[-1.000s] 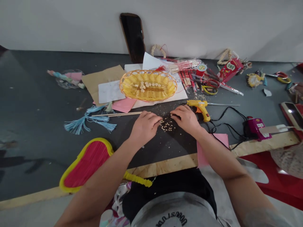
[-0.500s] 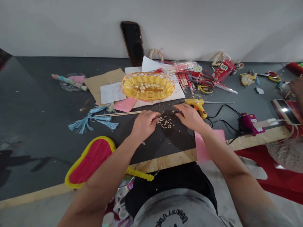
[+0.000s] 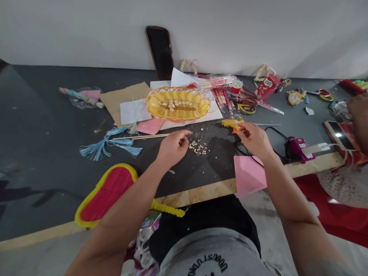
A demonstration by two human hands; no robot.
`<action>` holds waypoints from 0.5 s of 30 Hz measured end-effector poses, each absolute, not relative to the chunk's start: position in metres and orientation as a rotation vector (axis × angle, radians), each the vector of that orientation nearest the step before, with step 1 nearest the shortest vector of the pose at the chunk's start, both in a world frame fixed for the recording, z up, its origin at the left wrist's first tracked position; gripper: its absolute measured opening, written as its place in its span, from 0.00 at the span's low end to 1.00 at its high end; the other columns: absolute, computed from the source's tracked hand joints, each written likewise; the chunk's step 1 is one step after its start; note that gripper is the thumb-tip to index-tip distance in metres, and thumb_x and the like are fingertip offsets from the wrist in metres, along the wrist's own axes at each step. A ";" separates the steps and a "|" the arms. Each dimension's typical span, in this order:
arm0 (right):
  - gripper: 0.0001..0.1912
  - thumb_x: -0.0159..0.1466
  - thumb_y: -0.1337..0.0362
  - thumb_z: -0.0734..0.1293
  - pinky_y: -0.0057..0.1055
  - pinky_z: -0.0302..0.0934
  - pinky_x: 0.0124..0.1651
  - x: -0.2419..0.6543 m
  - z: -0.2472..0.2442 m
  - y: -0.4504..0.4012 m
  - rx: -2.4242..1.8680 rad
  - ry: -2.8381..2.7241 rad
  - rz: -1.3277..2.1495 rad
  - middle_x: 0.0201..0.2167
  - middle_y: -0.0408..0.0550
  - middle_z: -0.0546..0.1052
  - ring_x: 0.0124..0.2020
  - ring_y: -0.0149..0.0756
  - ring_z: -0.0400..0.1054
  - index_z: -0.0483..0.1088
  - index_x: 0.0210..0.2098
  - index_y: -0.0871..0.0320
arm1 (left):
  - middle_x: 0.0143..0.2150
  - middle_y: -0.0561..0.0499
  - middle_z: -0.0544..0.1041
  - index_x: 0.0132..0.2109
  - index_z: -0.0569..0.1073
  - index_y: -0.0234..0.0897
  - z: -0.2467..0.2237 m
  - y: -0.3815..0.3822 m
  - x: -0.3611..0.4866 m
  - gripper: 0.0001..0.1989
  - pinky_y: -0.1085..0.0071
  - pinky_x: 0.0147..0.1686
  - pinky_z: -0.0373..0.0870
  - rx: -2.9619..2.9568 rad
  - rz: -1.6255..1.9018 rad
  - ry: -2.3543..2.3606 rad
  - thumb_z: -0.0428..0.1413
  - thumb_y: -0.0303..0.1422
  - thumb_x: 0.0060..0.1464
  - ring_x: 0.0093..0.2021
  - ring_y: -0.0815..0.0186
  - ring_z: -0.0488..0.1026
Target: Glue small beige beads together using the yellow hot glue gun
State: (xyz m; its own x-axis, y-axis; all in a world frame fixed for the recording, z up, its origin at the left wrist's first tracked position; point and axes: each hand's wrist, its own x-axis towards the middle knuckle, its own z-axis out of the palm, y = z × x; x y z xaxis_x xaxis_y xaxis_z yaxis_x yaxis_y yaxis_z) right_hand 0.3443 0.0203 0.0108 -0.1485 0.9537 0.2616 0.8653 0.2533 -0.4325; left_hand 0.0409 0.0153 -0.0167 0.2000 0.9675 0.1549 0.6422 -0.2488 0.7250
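Note:
My right hand (image 3: 254, 141) is closed around the handle of a yellow hot glue gun (image 3: 230, 122), whose nozzle points left; a glue stick (image 3: 270, 124) sticks out behind it. My left hand (image 3: 173, 147) rests on the dark tabletop with fingers loosely curled and thumb and forefinger apart; I see nothing in it. Just right of its fingertips lies a loose pile of small pale bits (image 3: 198, 147), and one larger pale piece (image 3: 202, 129) sits above them. Beyond both hands stands a yellow woven basket (image 3: 178, 115) holding small pale flower-like pieces.
Thin sticks (image 3: 151, 136) and a blue tassel (image 3: 107, 143) lie left. A red-and-yellow paddle shape (image 3: 107, 195) sits by my left forearm. Pink paper (image 3: 249, 178) overhangs the front edge. Scissors (image 3: 247, 105) and a purple box (image 3: 300, 147) are right, near another person's hand (image 3: 359, 109).
My right hand has moved right from beside the pale bits and taken hold of the glue gun's handle. My left hand stays by the pile, its fingers more curled.

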 end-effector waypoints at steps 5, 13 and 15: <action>0.20 0.65 0.61 0.65 0.39 0.65 0.44 0.350 0.018 0.024 -1.980 -2.079 0.070 0.43 0.58 0.78 0.41 0.48 0.73 0.69 0.55 0.62 | 0.36 0.48 0.80 0.50 0.76 0.36 -0.019 0.017 0.038 0.16 0.68 0.39 0.68 1.942 0.848 1.464 0.51 0.30 0.56 0.38 0.61 0.75; 0.19 0.65 0.50 0.64 0.32 0.55 0.35 0.349 0.007 0.036 -2.310 -2.138 0.297 0.41 0.57 0.78 0.39 0.46 0.72 0.70 0.42 0.60 | 0.37 0.48 0.80 0.47 0.76 0.36 -0.020 0.019 0.037 0.14 0.66 0.38 0.70 1.911 0.843 1.548 0.52 0.35 0.58 0.35 0.61 0.75; 0.15 0.63 0.52 0.65 0.32 0.53 0.33 0.353 0.002 0.040 -2.316 -2.085 0.344 0.35 0.53 0.78 0.36 0.44 0.70 0.71 0.37 0.59 | 0.34 0.49 0.79 0.48 0.76 0.36 -0.019 0.019 0.036 0.14 0.66 0.39 0.70 1.908 0.820 1.559 0.53 0.34 0.57 0.35 0.61 0.74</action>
State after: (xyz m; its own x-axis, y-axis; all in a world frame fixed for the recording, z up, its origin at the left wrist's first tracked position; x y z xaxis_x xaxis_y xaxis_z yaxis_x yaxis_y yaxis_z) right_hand 0.3526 0.0403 0.0016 0.0915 0.9832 -0.1582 0.9819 -0.1155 -0.1503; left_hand 0.0363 0.0191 -0.0189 0.1463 0.9820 0.1193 0.6548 -0.1865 0.7324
